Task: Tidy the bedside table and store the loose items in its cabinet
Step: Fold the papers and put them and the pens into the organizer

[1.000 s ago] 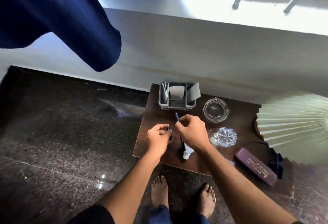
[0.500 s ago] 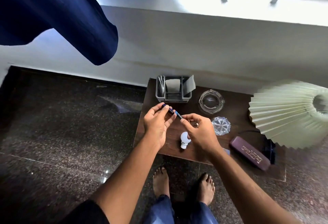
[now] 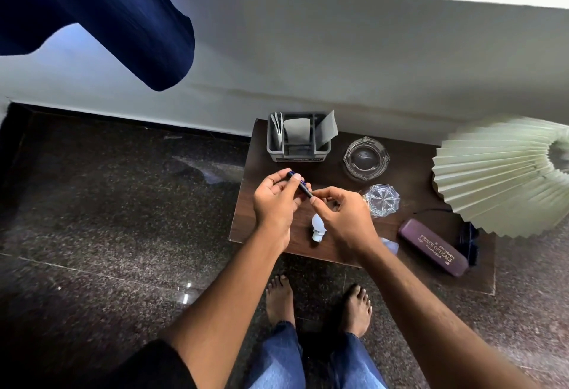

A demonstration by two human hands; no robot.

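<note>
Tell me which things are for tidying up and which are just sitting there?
For tidying: pen in left hand, bulb, glasses case, two glass dishes.
Just there: lamp shade, grey organiser, curtain.

Table top inventory: one pen (image 3: 300,185), one bulb (image 3: 318,226), two glass dishes (image 3: 366,157) (image 3: 381,200), one organiser (image 3: 300,137), one spectacle case (image 3: 434,246), one lamp (image 3: 498,176).

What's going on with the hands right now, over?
Left hand grips pen. Right hand pinches its tip. Bulb on table beneath. Nothing blocking.
</note>
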